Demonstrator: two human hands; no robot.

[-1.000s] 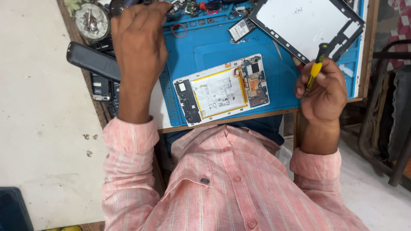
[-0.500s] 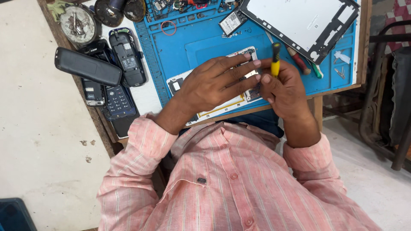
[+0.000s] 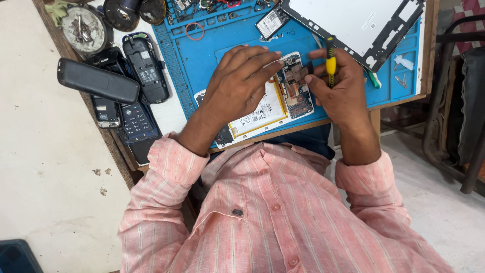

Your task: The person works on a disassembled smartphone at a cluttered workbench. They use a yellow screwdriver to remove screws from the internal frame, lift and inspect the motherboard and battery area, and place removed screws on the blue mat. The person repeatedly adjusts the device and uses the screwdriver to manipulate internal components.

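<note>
Tablet (image 3: 273,103) on mat (image 3: 202,55) — phones (image 3: 134,86) left

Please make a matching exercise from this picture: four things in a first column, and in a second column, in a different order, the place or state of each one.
1. opened tablet
2. yellow-handled screwdriver
3. red rubber ring
4. long black handset

a. held upright in the right hand
b. on the blue mat, near its far edge
c. under the left hand
d. lying across other phones, left of the mat

Pairs: 1-c, 2-a, 3-b, 4-d
</note>
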